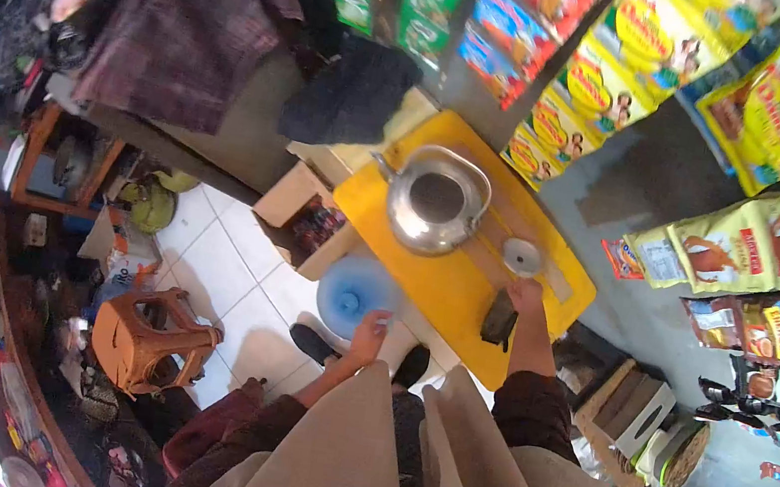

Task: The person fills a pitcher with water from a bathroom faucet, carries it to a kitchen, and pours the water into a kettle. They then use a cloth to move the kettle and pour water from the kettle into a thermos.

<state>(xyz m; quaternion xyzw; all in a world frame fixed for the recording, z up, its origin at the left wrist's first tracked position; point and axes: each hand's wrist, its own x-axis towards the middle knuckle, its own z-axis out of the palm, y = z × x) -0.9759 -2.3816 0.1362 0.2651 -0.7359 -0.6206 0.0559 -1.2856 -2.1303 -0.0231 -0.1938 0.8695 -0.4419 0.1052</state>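
Right hand [527,294] pinches the near rim of a small metal disc [521,257], right of the kettle [435,200] on the yellow table [453,293]; edge-only hold could slip. Left hand [369,336]: grip can't tell; a careless swing could knock the blue jug [349,283].

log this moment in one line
right hand: holding round metal piece | left hand: near blue jug | open kettle: on yellow table

Metal kettle [426,229] on yellow table [454,288], one o'clock, right hand [527,296] at round metal piece [521,257], three o'clock, left hand [370,335] near blue jug [348,293], six o'clock.
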